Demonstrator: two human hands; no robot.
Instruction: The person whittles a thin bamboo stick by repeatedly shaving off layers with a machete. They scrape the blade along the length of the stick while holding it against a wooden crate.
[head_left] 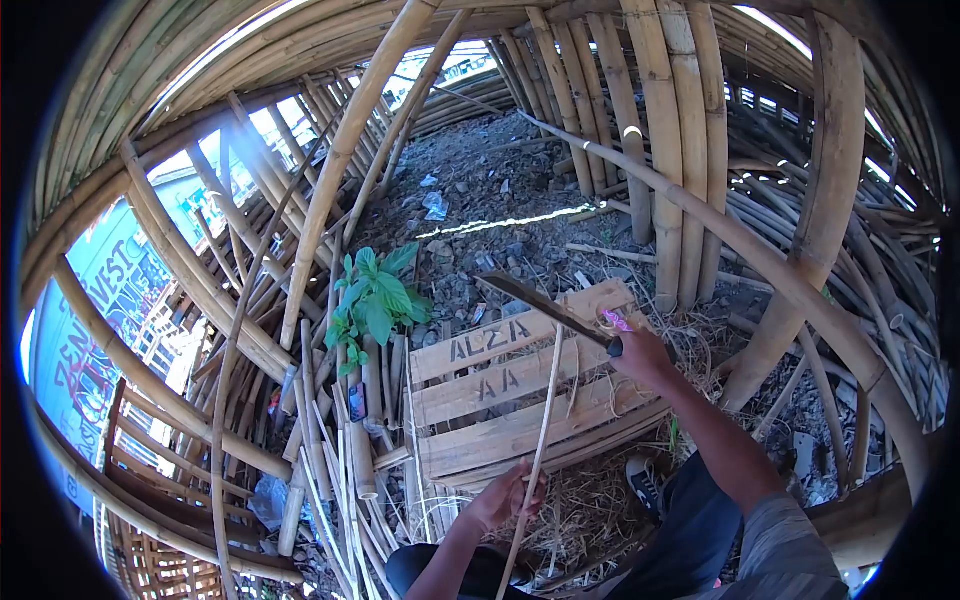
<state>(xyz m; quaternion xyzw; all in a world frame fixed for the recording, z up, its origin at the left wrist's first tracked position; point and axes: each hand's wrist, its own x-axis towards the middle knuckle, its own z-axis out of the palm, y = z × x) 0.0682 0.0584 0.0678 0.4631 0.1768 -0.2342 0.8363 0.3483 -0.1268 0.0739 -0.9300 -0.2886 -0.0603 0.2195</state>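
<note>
My left hand (503, 497) is closed round a thin bamboo strip (543, 420) near the bottom middle. The strip stands slanted, its upper end close to the blade. In my right hand (640, 357) is the dark handle of a long machete (535, 298), whose blade points up and left above a wooden crate (500, 385). The crate has slats with dark stencilled letters. Dry straw and shavings (590, 520) lie below it, between my legs.
A leafy green plant (375, 300) grows left of the crate. Bamboo poles (340, 150) rise at the left, and a long pole (700, 210) slants across the right. Thin strips (335, 480) lie at lower left. Rubble ground (480, 170) stretches behind.
</note>
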